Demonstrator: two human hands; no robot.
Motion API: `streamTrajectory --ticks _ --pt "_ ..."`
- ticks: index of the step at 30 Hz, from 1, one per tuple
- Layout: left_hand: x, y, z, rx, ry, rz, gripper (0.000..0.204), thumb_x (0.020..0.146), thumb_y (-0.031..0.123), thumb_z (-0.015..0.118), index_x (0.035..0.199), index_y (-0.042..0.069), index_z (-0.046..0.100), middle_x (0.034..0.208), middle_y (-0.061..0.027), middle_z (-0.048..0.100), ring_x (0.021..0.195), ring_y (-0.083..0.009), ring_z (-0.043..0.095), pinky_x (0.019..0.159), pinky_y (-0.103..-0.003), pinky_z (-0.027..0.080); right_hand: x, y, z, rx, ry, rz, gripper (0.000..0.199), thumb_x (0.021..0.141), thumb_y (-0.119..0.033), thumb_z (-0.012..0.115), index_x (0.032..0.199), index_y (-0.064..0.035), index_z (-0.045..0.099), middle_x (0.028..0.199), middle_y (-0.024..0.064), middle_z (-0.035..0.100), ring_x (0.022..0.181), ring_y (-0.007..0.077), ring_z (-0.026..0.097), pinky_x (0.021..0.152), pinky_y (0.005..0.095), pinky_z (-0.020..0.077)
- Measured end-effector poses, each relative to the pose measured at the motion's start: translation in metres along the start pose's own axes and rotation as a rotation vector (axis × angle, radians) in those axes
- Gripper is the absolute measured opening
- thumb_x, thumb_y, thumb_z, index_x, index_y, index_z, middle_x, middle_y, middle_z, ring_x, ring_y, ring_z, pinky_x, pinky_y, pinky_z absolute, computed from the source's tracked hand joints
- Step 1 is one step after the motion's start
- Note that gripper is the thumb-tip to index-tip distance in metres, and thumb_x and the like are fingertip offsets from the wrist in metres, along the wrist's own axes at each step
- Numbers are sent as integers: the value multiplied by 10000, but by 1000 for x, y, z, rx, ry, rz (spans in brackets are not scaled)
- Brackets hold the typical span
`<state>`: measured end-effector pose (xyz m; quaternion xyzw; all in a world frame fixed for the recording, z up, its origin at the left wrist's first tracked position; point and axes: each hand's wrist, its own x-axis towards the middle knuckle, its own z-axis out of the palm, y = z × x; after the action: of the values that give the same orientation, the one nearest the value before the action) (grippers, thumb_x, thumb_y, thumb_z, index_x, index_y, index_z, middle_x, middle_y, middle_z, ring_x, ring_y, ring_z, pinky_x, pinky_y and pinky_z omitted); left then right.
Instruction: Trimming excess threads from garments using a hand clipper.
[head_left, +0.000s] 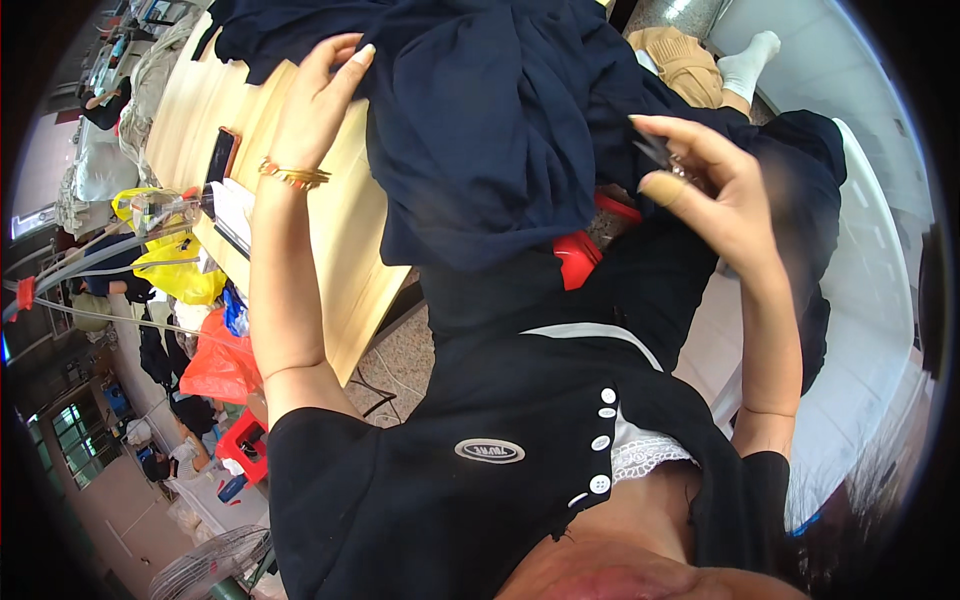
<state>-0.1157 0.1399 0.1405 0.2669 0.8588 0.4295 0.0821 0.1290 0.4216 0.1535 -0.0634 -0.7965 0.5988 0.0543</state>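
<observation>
Navy cloth (480, 130) is spread over the table's far part and hangs down over my lap. At the cloth's left edge my left hand (322, 92) is closed, thumb and fingertips together on the fabric. Right of the cloth, my raised right hand (725, 190) is curled around small dark thread snips (655, 152), whose blades point up and left. A tan wrap (668, 188) covers the right thumb. The snips are slightly blurred and stand apart from the cloth.
The pale wooden table (340, 240) carries a phone (222, 155) at its left. Beyond its left edge hang yellow (190, 275) and red plastic bags (220, 360). A red object (577, 260) shows below the cloth. White sheeting (860, 250) lies at the right. Other people are far left.
</observation>
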Motion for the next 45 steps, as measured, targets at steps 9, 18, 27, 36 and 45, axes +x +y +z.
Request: streamTrajectory --ticks 9,18,27,36,45 --pt "-5 -49 21 -296 -31 -26 409 934 92 492 1343 81 474 1210 -123 584 1040 -159 579 860 -273 478 15 -16 74 -571 -318 -522 406 669 -143 776 1048 -99 635 815 21 653 614 220 616 534 272 481" --pt "-21 -26 15 -793 97 82 401 923 80 506 1322 46 486 1269 -136 561 1150 -197 555 928 -298 464 52 27 1 1106 158 164 137 886 -184 622 778 -120 566 532 -101 349 408 18 290 408 181 220" --pt "-30 6 38 -569 -136 172 290 896 52 557 1179 23 612 1191 -117 622 1133 -211 579 986 -317 438 21 58 -14 953 121 325 86 889 -146 621 949 -115 568 608 -74 394 456 16 312 436 182 251" --pt "-14 32 43 -153 -292 505 364 772 75 637 1134 37 648 1121 -91 607 1078 -202 559 971 -306 392 23 26 15 -274 304 -280 526 730 -42 765 1217 -53 567 694 -60 373 591 31 357 525 158 298" --pt "-23 49 47 -75 -275 529 303 765 49 665 1067 44 681 1028 -88 606 1007 -194 563 905 -294 415 36 3 51 -260 124 -432 427 703 -140 814 1051 -40 588 652 -12 458 541 53 430 498 181 365"
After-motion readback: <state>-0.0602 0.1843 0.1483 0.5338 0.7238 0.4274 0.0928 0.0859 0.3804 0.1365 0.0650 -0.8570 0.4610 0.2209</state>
